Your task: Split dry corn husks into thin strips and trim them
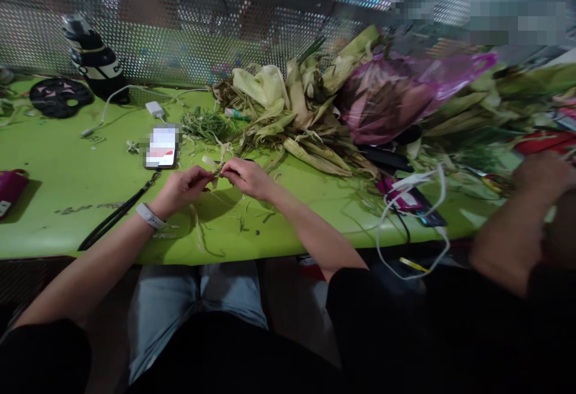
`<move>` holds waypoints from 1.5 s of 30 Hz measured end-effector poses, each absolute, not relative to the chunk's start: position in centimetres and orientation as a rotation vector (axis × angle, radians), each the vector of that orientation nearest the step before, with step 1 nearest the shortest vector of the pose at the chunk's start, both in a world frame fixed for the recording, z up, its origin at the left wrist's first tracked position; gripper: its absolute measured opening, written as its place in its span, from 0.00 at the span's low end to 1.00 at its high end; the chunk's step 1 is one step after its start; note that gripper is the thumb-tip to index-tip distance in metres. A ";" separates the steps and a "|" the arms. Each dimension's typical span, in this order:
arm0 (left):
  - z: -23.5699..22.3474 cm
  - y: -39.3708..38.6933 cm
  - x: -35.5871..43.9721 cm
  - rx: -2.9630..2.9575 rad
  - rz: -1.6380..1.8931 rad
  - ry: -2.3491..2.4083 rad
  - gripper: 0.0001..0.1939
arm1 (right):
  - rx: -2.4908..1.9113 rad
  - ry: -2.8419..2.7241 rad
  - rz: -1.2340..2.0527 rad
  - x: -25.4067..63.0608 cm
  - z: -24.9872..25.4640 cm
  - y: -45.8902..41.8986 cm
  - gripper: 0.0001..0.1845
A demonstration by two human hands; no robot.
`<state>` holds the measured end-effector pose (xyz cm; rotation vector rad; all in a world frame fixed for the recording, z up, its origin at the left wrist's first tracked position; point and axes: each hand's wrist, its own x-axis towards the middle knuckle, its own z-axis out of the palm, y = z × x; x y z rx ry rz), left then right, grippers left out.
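My left hand [191,183] and my right hand [246,177] meet over the green table [112,190], their fingers pinched on a small pale strip of corn husk [216,172]. The strip looks twisted or braided; the fingers cover most of it. Just beyond it lies a dark, thin object, mostly hidden by my right hand. Past my hands is a heap of dried corn husks [310,154], with a bundle of shredded green strips [204,125] at its left. Loose husk shreds [198,232] are scattered below my hands.
A phone [162,147] with a wrist strap [117,217] lies left. Behind are a black bottle [96,61], charger [155,110] and perforated metal screen [180,28]. Right are a pink plastic bag [373,106], white cable [380,244], and another person's hand [542,175] near scissors [492,184].
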<state>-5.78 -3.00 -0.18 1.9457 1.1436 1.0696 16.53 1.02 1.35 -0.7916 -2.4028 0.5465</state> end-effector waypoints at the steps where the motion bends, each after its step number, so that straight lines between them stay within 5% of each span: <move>1: -0.2 -3.0 -5.8 1.995 1.070 1.148 0.11 | -0.776 -2.410 0.550 16.5 1.3 1.0 0.14; 45: -0.8 -1.4 -6.4 2.446 0.827 1.056 0.09 | -0.797 -2.717 0.398 16.5 1.2 1.2 0.10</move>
